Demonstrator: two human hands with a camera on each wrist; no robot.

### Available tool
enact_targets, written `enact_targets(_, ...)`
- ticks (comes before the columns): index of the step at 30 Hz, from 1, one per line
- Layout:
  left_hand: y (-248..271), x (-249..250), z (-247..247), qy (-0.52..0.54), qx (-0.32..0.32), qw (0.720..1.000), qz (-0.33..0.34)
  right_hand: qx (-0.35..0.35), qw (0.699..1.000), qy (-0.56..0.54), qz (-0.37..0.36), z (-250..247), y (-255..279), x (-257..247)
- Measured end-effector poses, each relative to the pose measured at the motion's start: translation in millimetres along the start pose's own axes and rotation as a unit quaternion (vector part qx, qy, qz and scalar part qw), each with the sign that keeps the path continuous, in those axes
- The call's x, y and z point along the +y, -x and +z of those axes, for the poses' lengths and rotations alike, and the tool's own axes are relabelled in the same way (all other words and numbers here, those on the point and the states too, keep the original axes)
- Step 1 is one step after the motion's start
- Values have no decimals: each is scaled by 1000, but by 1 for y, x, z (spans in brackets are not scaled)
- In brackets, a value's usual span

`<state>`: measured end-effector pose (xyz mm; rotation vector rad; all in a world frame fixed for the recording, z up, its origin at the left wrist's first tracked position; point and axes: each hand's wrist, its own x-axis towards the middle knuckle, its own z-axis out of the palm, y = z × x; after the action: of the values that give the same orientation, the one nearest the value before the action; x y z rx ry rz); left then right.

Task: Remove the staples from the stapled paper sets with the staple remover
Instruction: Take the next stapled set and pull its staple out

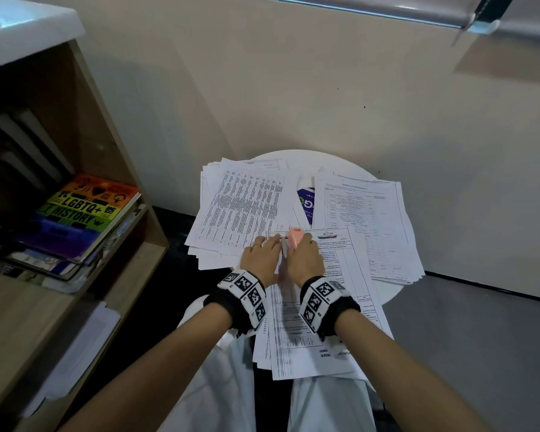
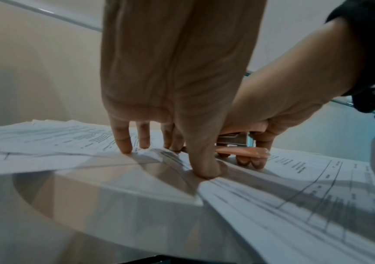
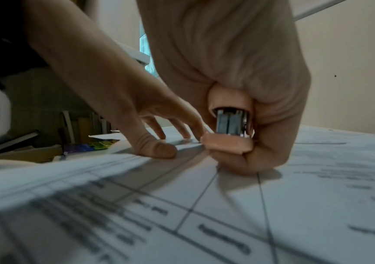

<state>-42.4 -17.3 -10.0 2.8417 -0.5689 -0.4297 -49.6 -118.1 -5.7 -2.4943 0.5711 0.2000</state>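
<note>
Right hand [image 1: 304, 257] fingers clamped round pink staple remover [image 3: 229, 132]; left hand [image 1: 261, 260] fingers [image 2: 123, 141] spread, pressing paper set [image 1: 334, 294] just beside.

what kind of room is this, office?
Probably an office or study corner: printed forms piled on a small round white table, a wooden bookshelf of books beside it, and a pink staple remover in the right hand.

Rainbow book [image 1: 85, 210] on the shelf beside me reads "LGBTQ+ HISTORY". Wrist bands [image 1: 247, 291] carry black-white square codes. Sheets on my counter: print too small and blurred to read.
</note>
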Motion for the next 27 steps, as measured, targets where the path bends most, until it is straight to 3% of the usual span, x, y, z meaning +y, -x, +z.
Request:
enact_targets(6,-6,-2,2,-8,1,1000,19,28,997,56,-51,2,-4,4)
enact_targets(11,-8,-4,6,7,6,1000,28,20,1000,15,-8,-1,-6,-2)
enact_targets(15,-7,-4,7,2,7,999,43,44,997,36,-44,2,-6,-3)
enact_targets(22,-6,-4,4,-7,8,999,46,39,998,-23,31,-9,-19,-16)
enact_targets(27,-9,-1,-1,-39,-23,999,22,38,999,-14,-22,-25,-23,1)
